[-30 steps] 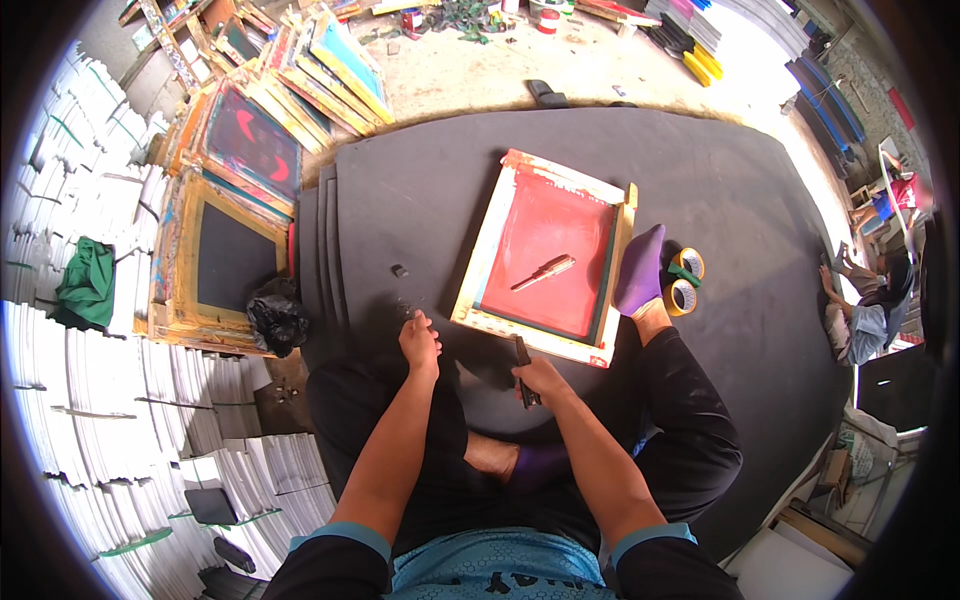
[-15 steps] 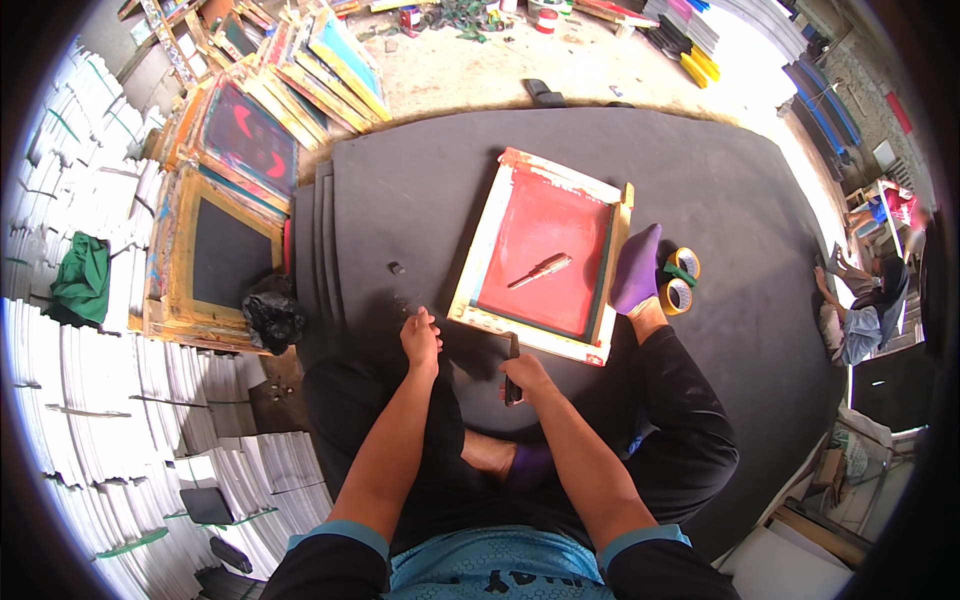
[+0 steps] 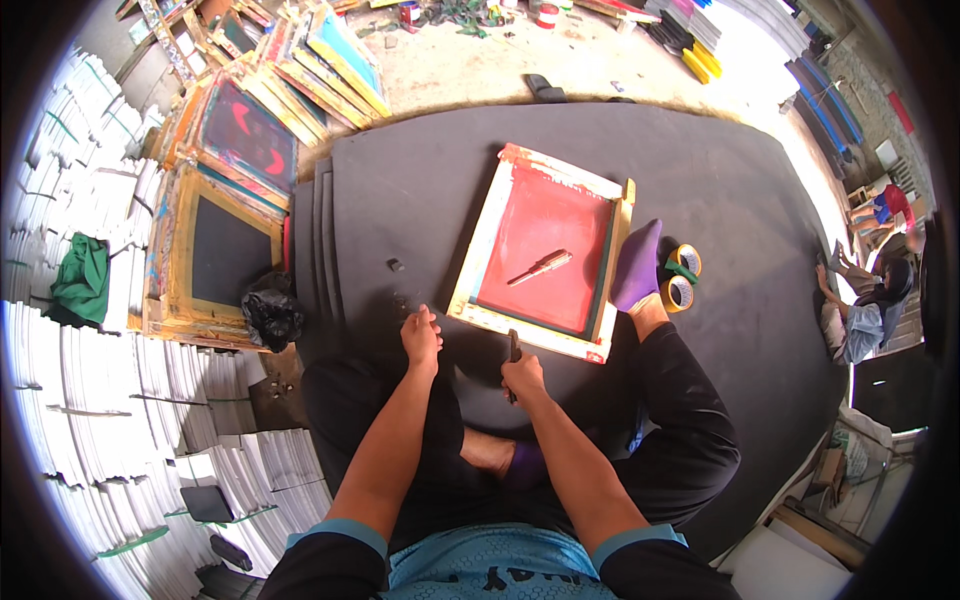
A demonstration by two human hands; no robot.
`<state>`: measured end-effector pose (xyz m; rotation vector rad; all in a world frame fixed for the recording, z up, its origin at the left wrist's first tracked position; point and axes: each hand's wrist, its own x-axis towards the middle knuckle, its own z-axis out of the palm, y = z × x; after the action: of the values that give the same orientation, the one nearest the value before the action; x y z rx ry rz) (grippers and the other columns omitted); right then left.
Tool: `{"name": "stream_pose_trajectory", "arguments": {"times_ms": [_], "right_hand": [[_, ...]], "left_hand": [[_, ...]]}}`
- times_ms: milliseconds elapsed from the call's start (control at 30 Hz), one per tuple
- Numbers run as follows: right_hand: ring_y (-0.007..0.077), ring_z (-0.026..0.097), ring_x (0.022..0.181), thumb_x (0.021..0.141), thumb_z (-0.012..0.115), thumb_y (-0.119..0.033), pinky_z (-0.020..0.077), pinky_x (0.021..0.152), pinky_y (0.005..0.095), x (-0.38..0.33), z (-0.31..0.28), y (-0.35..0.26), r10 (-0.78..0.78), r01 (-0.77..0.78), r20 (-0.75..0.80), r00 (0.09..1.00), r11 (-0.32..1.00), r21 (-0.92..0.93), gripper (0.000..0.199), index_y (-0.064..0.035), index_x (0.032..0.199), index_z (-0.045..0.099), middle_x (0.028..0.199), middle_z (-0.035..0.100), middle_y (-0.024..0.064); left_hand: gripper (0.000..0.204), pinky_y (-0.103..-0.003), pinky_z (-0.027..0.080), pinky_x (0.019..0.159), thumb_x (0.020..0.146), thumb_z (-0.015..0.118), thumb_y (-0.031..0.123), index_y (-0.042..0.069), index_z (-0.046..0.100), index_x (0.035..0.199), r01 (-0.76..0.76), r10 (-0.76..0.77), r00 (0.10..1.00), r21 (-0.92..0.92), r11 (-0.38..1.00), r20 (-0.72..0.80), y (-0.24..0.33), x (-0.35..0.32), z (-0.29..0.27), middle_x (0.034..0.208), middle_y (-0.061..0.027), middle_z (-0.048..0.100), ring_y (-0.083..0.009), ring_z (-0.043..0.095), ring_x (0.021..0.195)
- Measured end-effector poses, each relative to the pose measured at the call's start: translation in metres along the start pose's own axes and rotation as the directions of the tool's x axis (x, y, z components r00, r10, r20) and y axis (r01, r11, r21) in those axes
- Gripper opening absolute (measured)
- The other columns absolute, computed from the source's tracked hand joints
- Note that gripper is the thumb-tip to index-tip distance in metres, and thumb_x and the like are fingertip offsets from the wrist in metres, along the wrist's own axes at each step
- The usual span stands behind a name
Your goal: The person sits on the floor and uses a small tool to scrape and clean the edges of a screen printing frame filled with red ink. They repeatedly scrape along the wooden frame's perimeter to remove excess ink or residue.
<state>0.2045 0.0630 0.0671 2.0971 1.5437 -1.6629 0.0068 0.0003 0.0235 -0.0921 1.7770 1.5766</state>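
A rectangular pale wooden frame with a paint-stained rim [image 3: 482, 232] and a red panel [image 3: 560, 222] lies flat on a wide matt black sheet [image 3: 745, 215], tilted a little clockwise before the seated person. Just below its near edge is the right hand [image 3: 523, 378], fingers wrapped firmly around a slim dark hand tool [image 3: 514, 350], whose upper end points toward the frame; whether it touches the wood cannot be told. The left hand [image 3: 422, 337] hovers just off the frame's near left corner, fingers curled inward with only a small gap, if any; whether something is pinched there cannot be told. Beyond that hand, left of the frame, sits a small dark block [image 3: 395, 265]. A slender tool with a reddish-brown handle [image 3: 541, 267] lies slantwise on the red panel, within the frame. Against the frame's right side rests a foot in a purple sock [image 3: 637, 268], and farther right are two yellow rolls of tape [image 3: 679, 293]. Well left of the frame, a crumpled black plastic bag [image 3: 272, 315] leans by stacked wooden-framed screens [image 3: 180, 275].
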Motion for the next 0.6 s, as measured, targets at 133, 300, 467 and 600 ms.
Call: {"name": "stream_pose_trajectory", "arguments": {"times_ms": [133, 300, 467, 600], "right_hand": [[0.021, 0.067, 0.053, 0.093, 0.058, -0.016, 0.0496, 0.043, 0.0389, 0.006, 0.002, 0.006, -0.013, 0.013, 0.002, 1.0, 0.999, -0.039, 0.017, -0.0029, 0.098, 0.067, 0.07, 0.068, 0.0105], [0.0213, 0.066, 0.052, 0.094, 0.06, -0.017, 0.0498, 0.043, 0.039, 0.006, 0.0, 0.01, -0.074, 0.075, 0.02, 0.997, 0.997, -0.02, 0.016, -0.003, 0.097, 0.067, 0.07, 0.068, 0.0107], [0.0235, 0.062, 0.051, 0.089, 0.063, -0.007, 0.0505, 0.044, 0.0391, 0.025, 0.001, 0.029, -0.149, 0.087, 0.181, 0.972, 0.946, 0.313, 0.009, -0.0023, 0.096, 0.064, 0.068, 0.063, 0.0125], [0.0251, 0.063, 0.054, 0.086, 0.063, 0.0, 0.0521, 0.047, 0.0381, 0.025, -0.01, 0.039, -0.267, 0.067, 0.303, 0.915, 0.841, 0.537, 0.013, -0.0001, 0.099, 0.062, 0.07, 0.063, 0.0136]], "left_hand": [[0.04, -0.026, 0.04, 0.044, 0.107, 0.058, 0.045, 0.008, 0.061, 0.091, 0.006, -0.006, 1.0, -0.004, 1.0, -0.005, 0.001, -0.001, 0.0, 0.071, -0.0004, 0.055, -0.0091, 0.047, 0.05], [0.039, -0.026, 0.041, 0.046, 0.108, 0.055, 0.044, 0.009, 0.061, 0.091, 0.02, -0.02, 1.0, 0.019, 1.0, -0.004, 0.003, -0.005, -0.002, 0.071, 0.0003, 0.055, -0.0094, 0.048, 0.051], [0.038, -0.026, 0.041, 0.047, 0.108, 0.055, 0.043, 0.009, 0.061, 0.092, 0.022, -0.022, 1.0, 0.001, 1.0, 0.008, 0.005, -0.007, -0.004, 0.071, 0.0007, 0.054, -0.0094, 0.048, 0.052], [0.036, -0.026, 0.04, 0.046, 0.108, 0.057, 0.041, 0.009, 0.061, 0.092, 0.007, -0.007, 1.0, 0.027, 1.0, 0.019, 0.003, -0.009, -0.005, 0.071, 0.0012, 0.054, -0.0093, 0.047, 0.052]]}}
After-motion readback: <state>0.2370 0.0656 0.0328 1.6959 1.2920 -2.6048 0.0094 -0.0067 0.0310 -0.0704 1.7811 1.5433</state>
